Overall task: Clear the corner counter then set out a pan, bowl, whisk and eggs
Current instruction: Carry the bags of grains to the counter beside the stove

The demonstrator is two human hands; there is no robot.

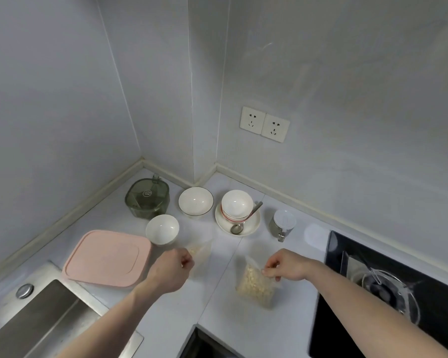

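On the corner counter point(171, 313), my right hand point(287, 264) pinches the top edge of a clear bag of pale grains point(255, 284). My left hand point(173, 267) has its fingers curled on the edge of a second, blurred clear bag point(198, 250) with a few pale grains in it. Behind them stand a small white bowl point(162, 229), a wider white bowl point(195, 202), and a white bowl stacked on a saucer point(238, 220) with a metal spoon point(241, 223). No pan, whisk or eggs are in view.
A pink lidded box point(106, 258) lies left of my left hand, beside the steel sink point(36, 321). A green lidded container point(148, 198) sits in the corner. A small lidded jar point(282, 223) stands near the black gas hob point(388, 293) at right. Two wall sockets point(264, 124) are above.
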